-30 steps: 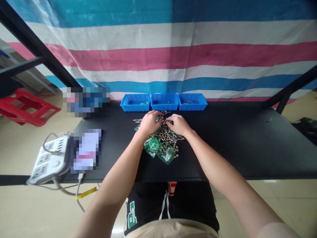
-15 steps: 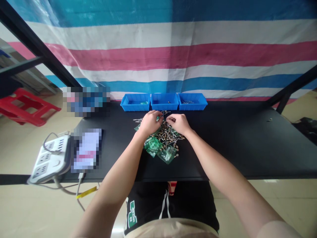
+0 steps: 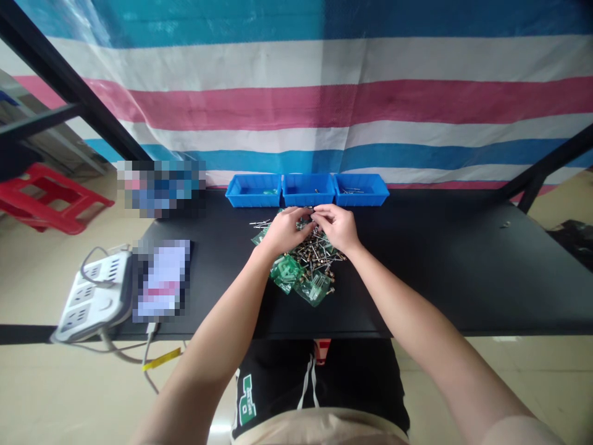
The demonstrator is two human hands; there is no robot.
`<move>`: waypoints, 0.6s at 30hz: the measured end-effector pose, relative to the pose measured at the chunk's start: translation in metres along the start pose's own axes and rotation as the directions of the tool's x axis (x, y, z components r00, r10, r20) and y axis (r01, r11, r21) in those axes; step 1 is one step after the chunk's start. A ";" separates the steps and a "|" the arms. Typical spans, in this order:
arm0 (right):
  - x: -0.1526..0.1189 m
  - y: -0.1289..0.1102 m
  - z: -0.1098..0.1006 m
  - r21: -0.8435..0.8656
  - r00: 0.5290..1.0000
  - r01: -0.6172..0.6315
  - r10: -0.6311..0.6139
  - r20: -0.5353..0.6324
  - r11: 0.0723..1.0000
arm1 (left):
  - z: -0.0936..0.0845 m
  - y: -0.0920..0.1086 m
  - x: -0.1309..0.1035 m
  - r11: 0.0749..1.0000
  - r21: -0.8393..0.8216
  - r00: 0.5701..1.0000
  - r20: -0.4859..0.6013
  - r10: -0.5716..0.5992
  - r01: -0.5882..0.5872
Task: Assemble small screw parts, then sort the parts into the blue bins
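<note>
My left hand (image 3: 288,232) and my right hand (image 3: 338,226) meet fingertip to fingertip over the far side of a pile of small metal pins (image 3: 315,250). The fingers of both are closed; whatever they pinch is too small to make out. Green plastic bags lie at the pile's near left, one bright green (image 3: 286,272) and one clear with pale pieces (image 3: 315,288). Beyond my hands three blue bins stand in a row: the left (image 3: 254,201) holds a small green bag, the middle (image 3: 308,199) a small piece, the right (image 3: 362,199) a few thin pins.
On the black table (image 3: 430,266), a power strip (image 3: 95,293) and a blurred-out flat item (image 3: 164,278) with a cable lie at the left. A few small pieces (image 3: 506,224) sit far right. A striped sheet (image 3: 417,62) hangs behind; a red stool (image 3: 55,198) stands on the floor.
My left hand has shifted slightly right and my right hand slightly up, so their fingertips, apart before, now meet. The bins and bags have stayed put.
</note>
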State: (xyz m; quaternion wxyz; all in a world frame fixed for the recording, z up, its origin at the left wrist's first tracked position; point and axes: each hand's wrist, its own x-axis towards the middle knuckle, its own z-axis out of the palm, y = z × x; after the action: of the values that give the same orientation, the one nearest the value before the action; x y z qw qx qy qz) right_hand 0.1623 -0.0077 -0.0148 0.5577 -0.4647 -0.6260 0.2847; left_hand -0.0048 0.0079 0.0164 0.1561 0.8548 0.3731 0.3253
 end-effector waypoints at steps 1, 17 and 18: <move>0.000 0.000 0.001 0.032 1.000 -0.021 0.021 0.008 0.999 | 0.000 0.000 0.000 1.000 -0.015 1.000 -0.002 0.007 -0.007; -0.004 -0.008 0.004 -0.250 0.986 0.111 -0.138 -0.092 0.962 | 0.007 0.000 0.000 0.997 -0.073 0.994 -0.107 -0.007 -0.001; -0.004 -0.008 0.003 -0.289 0.985 0.124 -0.153 -0.080 0.949 | 0.006 0.001 0.001 0.997 -0.071 0.993 -0.118 -0.017 0.008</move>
State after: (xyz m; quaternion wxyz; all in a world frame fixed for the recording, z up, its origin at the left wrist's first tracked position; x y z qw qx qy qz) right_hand 0.1573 -0.0139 -0.0103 0.5350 -0.5085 -0.6624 0.1287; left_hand -0.0001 0.0076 0.0125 0.1656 0.8256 0.3754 0.3874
